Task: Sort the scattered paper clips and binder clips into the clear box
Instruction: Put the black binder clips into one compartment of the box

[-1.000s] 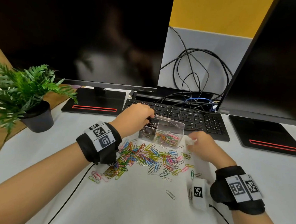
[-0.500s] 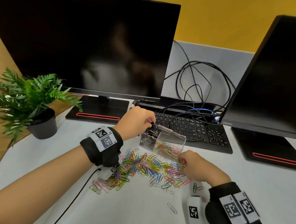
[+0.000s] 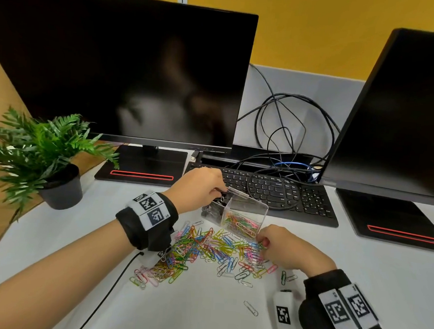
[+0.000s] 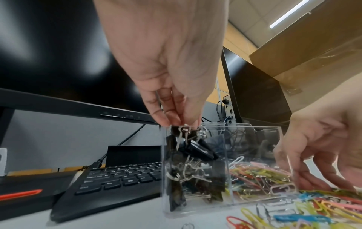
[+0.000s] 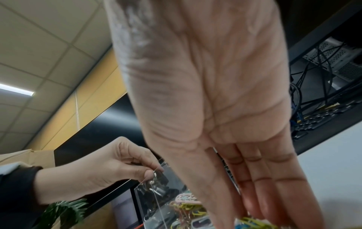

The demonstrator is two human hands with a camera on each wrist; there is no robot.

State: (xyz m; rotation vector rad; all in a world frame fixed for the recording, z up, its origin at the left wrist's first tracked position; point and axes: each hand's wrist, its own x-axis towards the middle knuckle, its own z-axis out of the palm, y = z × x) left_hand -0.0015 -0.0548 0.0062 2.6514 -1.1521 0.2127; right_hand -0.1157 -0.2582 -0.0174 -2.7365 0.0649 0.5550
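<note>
Head view: the clear plastic two-compartment box (image 3: pixel 234 213) sits on the white worktop (image 3: pixel 203 314) at the pile's 12 o'clock, close enough for short drops. The left hand (image 3: pixel 197 188) hangs over its left compartment, and the right hand (image 3: pixel 282 248) reaches into the scattered coloured paper clips (image 3: pixel 206 246) at the box's 5 o'clock. Left wrist view: the left fingers (image 4: pixel 166 114) pinch the wire handle of a black binder clip (image 4: pixel 197 148) just inside the rim, above the others, probably to release it there. Right wrist view: the right fingers (image 5: pixel 260 178) lie straight and pressed together, tips down among paper clips, likely raking some up; whether they hold one I cannot tell.
</note>
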